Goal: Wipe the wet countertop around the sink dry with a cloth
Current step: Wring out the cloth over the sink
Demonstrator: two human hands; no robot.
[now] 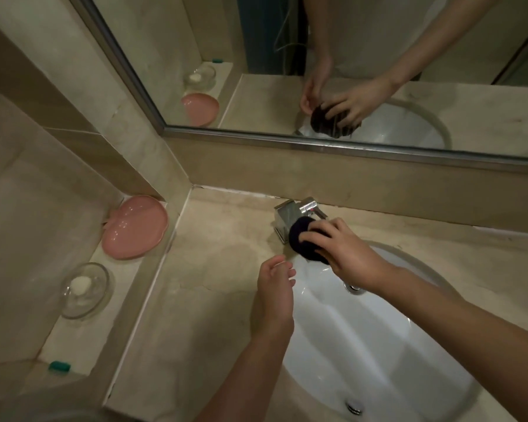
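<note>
Right hand (352, 258) clamps dark cloth (305, 239) against faucet (290, 216); left hand (275, 287) relaxed, empty. Risk: cloth bumps lever, rewetting worktop (214, 263).

Head view, steep downward look, close over sink (378, 345), mirror (317, 71) ahead

Two bare forearms, left grip (275, 287) and right grip (348, 257) ungloved

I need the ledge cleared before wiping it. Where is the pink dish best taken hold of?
Pinch the pink dish at its raised rim on the near right edge, coming from the countertop side. It lies flat, its far side is close against the wall, and it has no handle.
</note>
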